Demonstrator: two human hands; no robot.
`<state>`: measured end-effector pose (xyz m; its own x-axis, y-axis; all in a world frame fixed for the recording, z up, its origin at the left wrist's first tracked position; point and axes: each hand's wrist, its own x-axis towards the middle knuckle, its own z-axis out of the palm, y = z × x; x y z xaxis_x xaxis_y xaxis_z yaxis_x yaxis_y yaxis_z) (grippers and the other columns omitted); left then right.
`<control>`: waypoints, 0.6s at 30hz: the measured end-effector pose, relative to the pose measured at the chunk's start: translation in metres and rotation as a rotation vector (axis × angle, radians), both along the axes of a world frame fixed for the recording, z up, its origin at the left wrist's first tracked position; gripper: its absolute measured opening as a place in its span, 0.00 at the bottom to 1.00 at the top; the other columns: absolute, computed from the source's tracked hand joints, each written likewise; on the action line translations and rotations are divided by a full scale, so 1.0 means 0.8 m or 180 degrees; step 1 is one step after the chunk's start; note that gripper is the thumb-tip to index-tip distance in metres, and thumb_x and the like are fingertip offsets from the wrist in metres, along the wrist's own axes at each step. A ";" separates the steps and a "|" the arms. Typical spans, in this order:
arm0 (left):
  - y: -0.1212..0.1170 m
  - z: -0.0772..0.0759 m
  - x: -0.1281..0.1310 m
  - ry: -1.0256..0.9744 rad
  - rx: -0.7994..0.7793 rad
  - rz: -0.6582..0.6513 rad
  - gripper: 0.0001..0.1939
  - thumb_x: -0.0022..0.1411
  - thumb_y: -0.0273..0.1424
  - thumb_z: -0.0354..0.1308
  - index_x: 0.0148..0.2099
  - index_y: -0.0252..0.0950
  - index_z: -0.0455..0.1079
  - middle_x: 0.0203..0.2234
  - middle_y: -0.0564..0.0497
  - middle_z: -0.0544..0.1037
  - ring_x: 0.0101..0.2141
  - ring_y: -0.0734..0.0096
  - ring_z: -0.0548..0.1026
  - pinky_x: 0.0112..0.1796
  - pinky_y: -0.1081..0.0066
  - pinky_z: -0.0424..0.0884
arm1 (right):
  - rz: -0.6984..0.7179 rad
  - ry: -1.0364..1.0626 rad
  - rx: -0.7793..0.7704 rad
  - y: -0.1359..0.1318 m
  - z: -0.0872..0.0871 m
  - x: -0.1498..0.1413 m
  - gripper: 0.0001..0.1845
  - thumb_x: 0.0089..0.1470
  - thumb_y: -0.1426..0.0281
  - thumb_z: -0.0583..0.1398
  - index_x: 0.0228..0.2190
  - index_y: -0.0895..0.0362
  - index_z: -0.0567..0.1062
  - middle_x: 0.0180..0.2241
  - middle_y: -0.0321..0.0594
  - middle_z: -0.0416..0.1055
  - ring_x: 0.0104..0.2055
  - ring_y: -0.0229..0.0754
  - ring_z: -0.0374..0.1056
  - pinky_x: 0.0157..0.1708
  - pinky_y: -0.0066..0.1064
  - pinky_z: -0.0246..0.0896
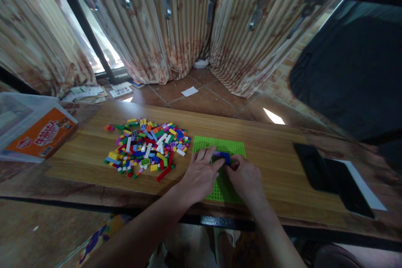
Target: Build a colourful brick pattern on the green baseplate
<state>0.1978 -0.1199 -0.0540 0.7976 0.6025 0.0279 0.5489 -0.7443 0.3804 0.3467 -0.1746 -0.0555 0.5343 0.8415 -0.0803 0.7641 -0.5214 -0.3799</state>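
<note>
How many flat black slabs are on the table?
2 in view, both right of the right hand: the nearer slab, and the farther slab beside the white sheet. Another could be hidden underneath.

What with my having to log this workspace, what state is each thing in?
Left hand: fingers at the blue piece
Right hand: fingers at its other side
Blue piece: over the baseplate; attachment unclear
Green baseplate: flat, partly covered
Bricks: loose, heaped
Plastic bin: upright, partly out of frame
Curtains: hanging, gap at image left
</note>
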 end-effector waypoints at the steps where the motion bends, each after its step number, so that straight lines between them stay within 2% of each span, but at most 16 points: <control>1: -0.001 -0.002 0.001 0.0028 0.0038 -0.0039 0.23 0.64 0.29 0.51 0.61 0.43 0.62 0.64 0.41 0.54 0.60 0.48 0.57 0.56 0.47 0.59 | -0.0016 0.0063 0.0017 -0.001 0.002 0.001 0.15 0.50 0.63 0.61 0.40 0.56 0.76 0.29 0.39 0.77 0.33 0.46 0.73 0.31 0.33 0.58; 7: -0.005 -0.010 0.006 0.0158 0.0185 -0.0086 0.31 0.60 0.23 0.51 0.65 0.43 0.56 0.65 0.39 0.51 0.62 0.47 0.54 0.57 0.44 0.55 | -0.0026 0.0736 0.0250 -0.006 0.001 0.024 0.16 0.48 0.65 0.61 0.40 0.58 0.77 0.29 0.40 0.78 0.31 0.43 0.73 0.33 0.31 0.61; 11: -0.006 -0.010 0.008 0.0234 0.0145 -0.0123 0.35 0.56 0.21 0.54 0.65 0.44 0.55 0.66 0.40 0.50 0.62 0.46 0.54 0.57 0.43 0.54 | -0.0014 0.0695 0.0421 -0.007 -0.006 0.038 0.14 0.52 0.64 0.56 0.35 0.57 0.79 0.31 0.42 0.79 0.33 0.43 0.73 0.35 0.32 0.62; 18: -0.009 -0.010 0.011 0.0207 0.0132 -0.0104 0.33 0.58 0.23 0.52 0.65 0.45 0.55 0.65 0.40 0.52 0.62 0.46 0.52 0.57 0.41 0.53 | 0.0070 0.0622 0.0365 0.001 -0.008 0.034 0.15 0.53 0.60 0.56 0.29 0.55 0.80 0.27 0.39 0.78 0.30 0.42 0.72 0.30 0.31 0.59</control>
